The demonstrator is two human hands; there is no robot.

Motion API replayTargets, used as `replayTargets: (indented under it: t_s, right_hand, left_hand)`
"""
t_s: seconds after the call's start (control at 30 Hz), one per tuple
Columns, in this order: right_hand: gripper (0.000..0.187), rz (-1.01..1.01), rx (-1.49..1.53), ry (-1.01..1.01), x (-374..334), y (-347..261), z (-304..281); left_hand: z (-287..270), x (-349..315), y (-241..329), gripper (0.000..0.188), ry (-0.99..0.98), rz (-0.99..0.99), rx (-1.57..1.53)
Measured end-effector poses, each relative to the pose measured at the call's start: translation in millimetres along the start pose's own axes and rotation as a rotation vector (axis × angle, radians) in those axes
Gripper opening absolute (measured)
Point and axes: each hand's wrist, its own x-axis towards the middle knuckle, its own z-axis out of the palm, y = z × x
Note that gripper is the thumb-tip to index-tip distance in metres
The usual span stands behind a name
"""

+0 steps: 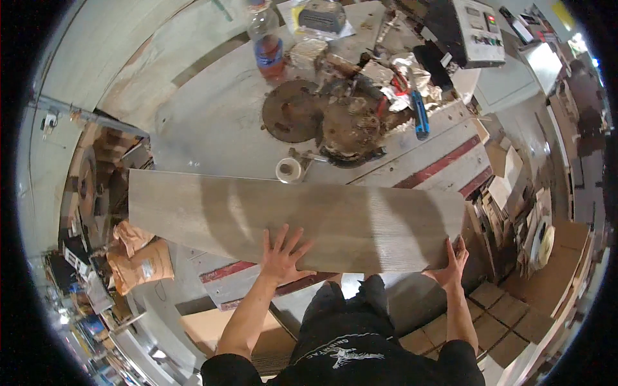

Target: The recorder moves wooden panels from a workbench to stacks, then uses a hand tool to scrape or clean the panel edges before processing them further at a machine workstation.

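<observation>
A long grey-brown wood-grain board [335, 222] lies across the worktable in front of me, its left end further from me than its near right corner. My left hand [280, 257] rests on the board's near edge, palm down with fingers spread. At the near right corner, my right hand [451, 265] touches the board's edge, thumb and fingers stretched apart. A roll of pale tape [290, 170] in a holder stands just behind the board's far edge.
Beyond the board sit dirty round metal plates [351, 125], a blue utility knife [420, 116], crumpled foil and a bottle [268, 48] of reddish liquid. A control box [477, 35] stands far right. Cardboard boxes [508, 309] flank me at right; a brown paper sack [143, 265] lies left.
</observation>
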Motion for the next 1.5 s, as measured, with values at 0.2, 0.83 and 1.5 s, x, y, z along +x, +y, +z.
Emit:
replayTargets:
  t_s: [0.2, 0.83, 1.5]
  right_hand:
    - [0.127, -0.058, -0.027, 0.035, -4, -3, 19]
    - [0.116, 0.029, -0.022, -0.010, -13, -86, 31]
    - [0.117, 0.007, -0.088, -0.003, -25, -148, 60]
  left_hand:
    - [-2, -5, -23, 0.095, 0.078, 0.046, -0.001]
    - [-23, -27, -83, 0.090, 0.058, 0.043, 0.007]
    - [-44, -49, -151, 0.097, 0.030, 0.074, 0.018]
